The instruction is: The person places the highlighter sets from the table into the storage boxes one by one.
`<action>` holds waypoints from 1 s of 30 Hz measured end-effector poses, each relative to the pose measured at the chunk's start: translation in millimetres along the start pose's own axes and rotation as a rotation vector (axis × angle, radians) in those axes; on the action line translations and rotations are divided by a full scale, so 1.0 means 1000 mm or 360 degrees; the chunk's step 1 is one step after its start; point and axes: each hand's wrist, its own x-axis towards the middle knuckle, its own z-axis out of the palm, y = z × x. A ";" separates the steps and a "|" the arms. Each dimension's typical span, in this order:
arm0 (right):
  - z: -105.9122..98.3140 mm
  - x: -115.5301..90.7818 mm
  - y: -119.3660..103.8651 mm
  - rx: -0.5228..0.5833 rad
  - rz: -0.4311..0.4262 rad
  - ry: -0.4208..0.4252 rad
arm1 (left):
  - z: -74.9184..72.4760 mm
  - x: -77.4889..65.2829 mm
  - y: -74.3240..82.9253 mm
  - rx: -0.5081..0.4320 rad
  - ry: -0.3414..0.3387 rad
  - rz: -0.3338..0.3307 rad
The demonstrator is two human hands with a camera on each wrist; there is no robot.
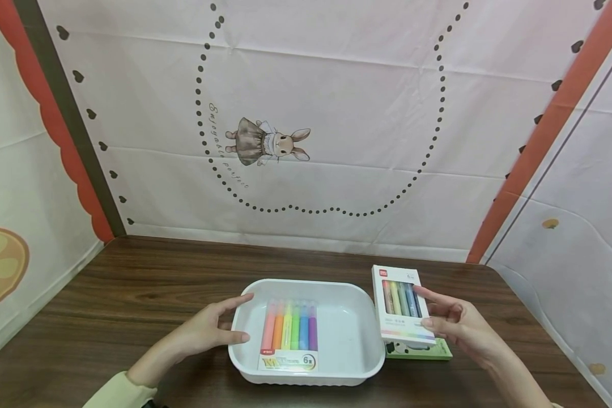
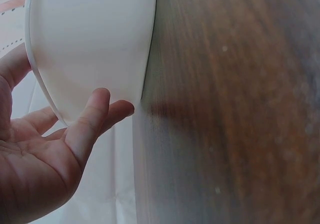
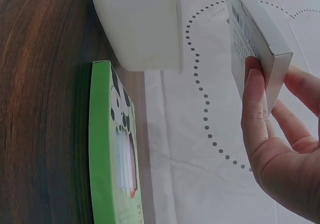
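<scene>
My left hand (image 1: 204, 328) holds the left end of a white plastic tray (image 1: 347, 371), its thumb and index finger over the rim. In the left wrist view, other fingers of the left hand (image 2: 55, 149) lie against the tray's outer wall (image 2: 95, 43). Inside the tray, towards the left, lies a clear pack of several coloured highlighters (image 1: 288, 328). My right hand (image 1: 464, 326) pinches a white box (image 1: 400, 326) by its right edge. Through its window several coloured sticks show; their exact kind is unclear. The right wrist view shows this box (image 3: 257, 38) raised off the table.
Below the raised box, a green box with a panda picture (image 1: 418, 350) lies on the table just right of the tray; the right wrist view shows the green box (image 3: 102, 149) closer. The dark wooden table (image 1: 148, 272) meets printed cloth walls (image 1: 336, 141) at the back and sides.
</scene>
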 end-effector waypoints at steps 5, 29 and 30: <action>0.003 0.003 0.002 0.0047 -0.0042 -0.0033 | 0.000 0.000 0.001 0.0007 0.0004 -0.0003; 0.020 0.015 -0.001 -0.0027 0.0098 0.0023 | 0.000 0.000 0.001 -0.0043 -0.0011 0.0016; 0.020 0.016 -0.001 -0.0023 0.0095 0.0018 | 0.000 0.000 0.001 -0.0041 -0.0009 0.0012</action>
